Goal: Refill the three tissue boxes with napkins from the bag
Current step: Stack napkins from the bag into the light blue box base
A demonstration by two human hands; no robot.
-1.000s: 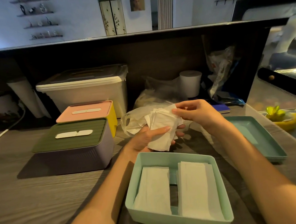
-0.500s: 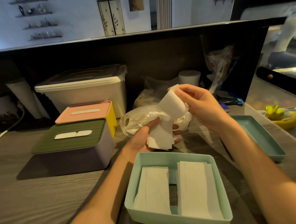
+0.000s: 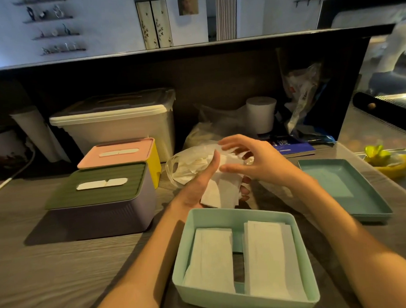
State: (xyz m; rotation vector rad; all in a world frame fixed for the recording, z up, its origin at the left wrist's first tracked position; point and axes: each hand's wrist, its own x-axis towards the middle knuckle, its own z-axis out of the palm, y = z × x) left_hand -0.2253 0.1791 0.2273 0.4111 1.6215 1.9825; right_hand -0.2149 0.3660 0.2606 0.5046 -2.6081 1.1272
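A mint-green open tissue box [image 3: 295,226] stands in front of me with two white napkin stacks [image 3: 268,256] side by side in it. Just behind it my left hand [image 3: 199,184] holds a loose bundle of white napkins [image 3: 222,190], thumb up and fingers curled underneath. My right hand [image 3: 251,158] hovers over the bundle with spread fingers and grips nothing. The clear plastic bag [image 3: 186,166] of napkins lies behind my hands. On the left stand a purple box with a green lid [image 3: 101,201] and a yellow box with a pink lid [image 3: 119,152], both shut.
A teal lid [image 3: 344,184] lies upside down at the right. A large white storage bin [image 3: 115,120], a paper roll [image 3: 261,113], more bags and a blue booklet [image 3: 293,146] line the dark back wall. A yellow-green object [image 3: 385,158] sits far right.
My right hand has let go of the napkin it was lifting and dropped back over the bundle with its fingers spread. My left hand still holds the bundle.
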